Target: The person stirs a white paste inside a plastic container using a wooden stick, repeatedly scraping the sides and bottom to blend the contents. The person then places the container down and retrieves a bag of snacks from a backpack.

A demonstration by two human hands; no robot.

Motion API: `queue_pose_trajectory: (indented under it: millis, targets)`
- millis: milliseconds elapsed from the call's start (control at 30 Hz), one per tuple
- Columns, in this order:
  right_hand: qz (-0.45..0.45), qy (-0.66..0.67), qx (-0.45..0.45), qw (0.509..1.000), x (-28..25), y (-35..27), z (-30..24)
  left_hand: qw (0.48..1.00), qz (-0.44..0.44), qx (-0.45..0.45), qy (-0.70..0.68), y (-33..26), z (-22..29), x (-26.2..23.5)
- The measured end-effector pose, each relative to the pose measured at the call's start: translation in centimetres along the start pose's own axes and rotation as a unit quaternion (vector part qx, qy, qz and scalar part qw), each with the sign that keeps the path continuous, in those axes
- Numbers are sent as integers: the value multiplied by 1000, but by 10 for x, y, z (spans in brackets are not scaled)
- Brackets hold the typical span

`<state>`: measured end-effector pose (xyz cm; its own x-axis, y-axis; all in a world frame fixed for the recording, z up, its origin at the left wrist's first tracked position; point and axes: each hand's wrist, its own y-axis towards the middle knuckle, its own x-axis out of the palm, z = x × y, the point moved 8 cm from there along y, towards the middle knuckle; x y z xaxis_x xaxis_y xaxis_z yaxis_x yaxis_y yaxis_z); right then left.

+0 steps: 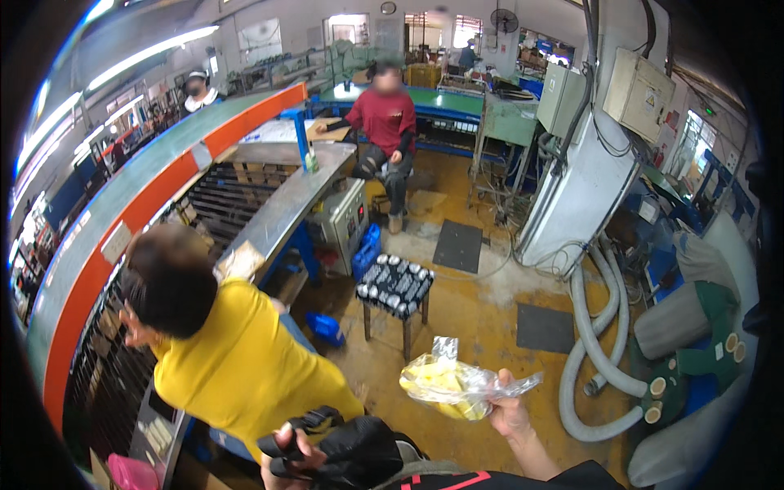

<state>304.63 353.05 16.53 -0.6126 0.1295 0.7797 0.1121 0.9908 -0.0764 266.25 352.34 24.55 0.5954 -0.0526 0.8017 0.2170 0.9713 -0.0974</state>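
My right hand [510, 415] is raised in front of me, fingers closed around the gathered end of a clear plastic bag [449, 385]. Something pale yellow shows through the plastic, but its kind is not plain. At the lower middle, my left hand [304, 454] curls around a dark black strap-like piece [282, 451]. Beside that hand lies a bulky black fabric bag [359, 453] against my body. Just beyond the plastic bag stands a stool [395, 286] with a black-and-white patterned cover.
To the left, a person in a yellow top [253, 359] faces a long orange-sided conveyor [163, 192]. A seated person in red [384, 118] is farther back. Grey hoses [581, 359] coil on the right by a white pillar [563, 208]. Dark mats [545, 328] lie on the floor.
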Motion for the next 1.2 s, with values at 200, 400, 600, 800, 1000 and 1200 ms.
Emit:
queue_pose_trajectory:
  millis: [200, 400, 600, 800, 1000, 1200]
  targets:
    - [-80, 13, 42, 996, 23, 151, 30, 843, -29, -406, -350, 105, -63, 20]
    - [-147, -43, 54, 987, 73, 299, 39, 962, 102, -243, -75, 227, -61, -6]
    - [-183, -34, 43, 982, 120, 444, 70, 972, 121, -201, -15, 297, -24, -26]
    - [-184, -55, 84, 978, 161, 598, 132, 967, 155, -99, -178, 311, -16, -19]
    - [-213, -68, 130, 966, 193, 739, 289, 831, 461, 18, -311, 309, -18, 5]
    - [-164, -109, 111, 974, 241, 842, 439, 883, 415, 35, -215, 321, -3, -23]
